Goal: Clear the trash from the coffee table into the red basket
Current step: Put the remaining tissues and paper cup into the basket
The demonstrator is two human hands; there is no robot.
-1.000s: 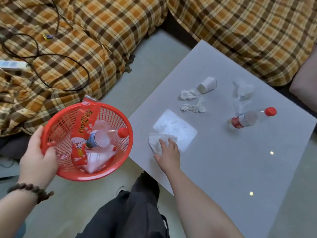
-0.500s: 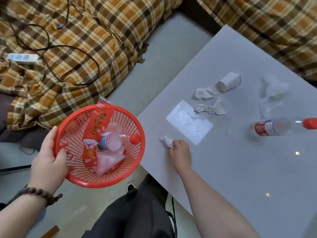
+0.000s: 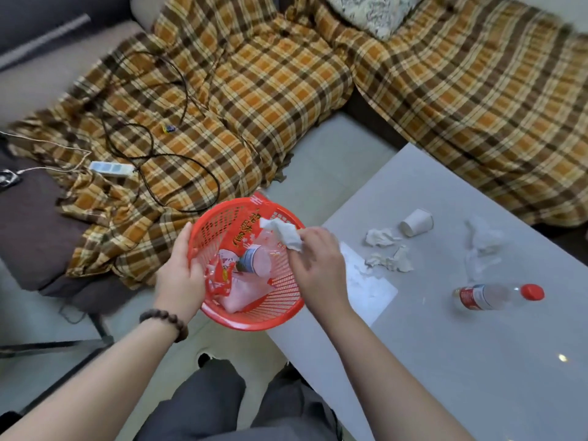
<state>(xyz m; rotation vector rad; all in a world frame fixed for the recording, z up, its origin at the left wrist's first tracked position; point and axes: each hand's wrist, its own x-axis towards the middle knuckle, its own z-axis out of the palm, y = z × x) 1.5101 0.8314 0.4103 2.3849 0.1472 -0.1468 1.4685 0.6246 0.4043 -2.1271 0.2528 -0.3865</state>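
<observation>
pinched between the fingers of the right hand (image 3: 318, 265) is a crumpled white tissue (image 3: 284, 234), held over the open top of the red basket (image 3: 254, 316), above the trash lying inside. the left hand (image 3: 181, 278) grips the basket's near-left rim, thumb hooked inside the mesh wall and fingers underneath, with a dark beaded bracelet (image 3: 165, 319) on that wrist. nearest the camera are the person's dark trousers (image 3: 203, 405), below the two forearms. the basket is held off the left edge of the grey coffee table (image 3: 477, 377), its right rim just beside that edge. inside it lie a red snack wrapper (image 3: 235, 240) with yellow characters, a clear plastic bottle (image 3: 254, 262) with a blue-and-white label and some clear plastic. on the table to the right, a flat clear plastic sheet (image 3: 366, 281) lies partly hidden behind the right hand, and a clear bottle with a red cap (image 3: 496, 296) lies on its side well apart from the basket. farther back sit two scraps of crumpled tissue (image 3: 381, 237), a white paper cup (image 3: 416, 222) tipped on its side, and crinkled clear plastic film (image 3: 480, 243). beyond the table and the floor, a plaid blanket (image 3: 254, 90) covers the sofa, with black cables (image 3: 152, 144) and a white power strip (image 3: 111, 168) lying on it.
</observation>
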